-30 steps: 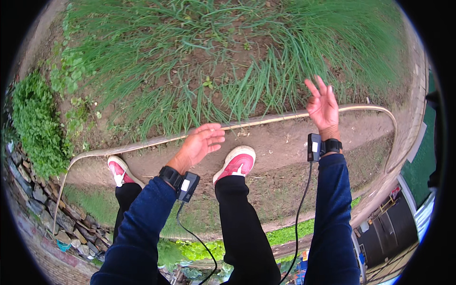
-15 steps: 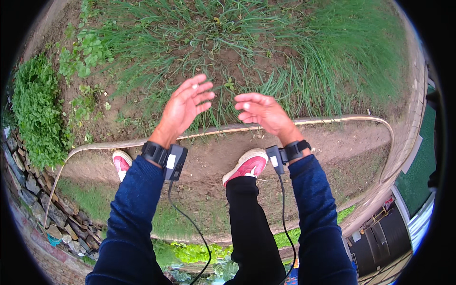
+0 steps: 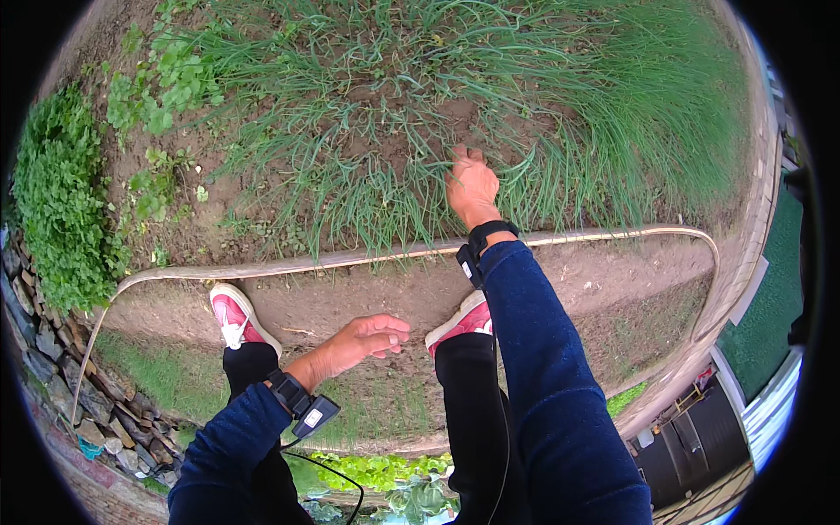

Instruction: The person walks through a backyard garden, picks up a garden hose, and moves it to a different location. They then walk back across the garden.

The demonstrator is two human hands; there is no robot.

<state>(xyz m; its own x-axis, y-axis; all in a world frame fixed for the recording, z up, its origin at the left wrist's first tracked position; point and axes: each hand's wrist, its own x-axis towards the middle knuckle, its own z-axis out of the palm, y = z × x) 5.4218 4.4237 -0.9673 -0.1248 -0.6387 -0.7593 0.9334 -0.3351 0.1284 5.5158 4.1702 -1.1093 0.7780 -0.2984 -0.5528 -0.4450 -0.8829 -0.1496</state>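
Observation:
My right hand (image 3: 473, 185) reaches down among the green onion-like plants (image 3: 385, 188), just past the long edging strip (image 3: 367, 255). Its fingers curl toward the soil beside the thin leaves; whatever they pinch is hidden under the hand. Lower and to the left, my left hand (image 3: 360, 342) hangs over the dirt path with fingers loosely stretched and nothing in them. A black strap with a small box (image 3: 302, 404) sits on the left wrist, and a similar strap (image 3: 493, 234) is around the right.
My red shoes (image 3: 236, 317) stand on the bare path (image 3: 350, 293) behind the edging. A dense leafy bush (image 3: 66, 201) grows at the left, above stacked stones (image 3: 96, 394). Finer green stalks (image 3: 665, 114) fill the right of the bed. A cable (image 3: 337, 472) trails from the left wrist box.
My right hand has gone forward and down into the plants. My left hand has drawn back from over the bed toward me. Both hands were raised and empty before.

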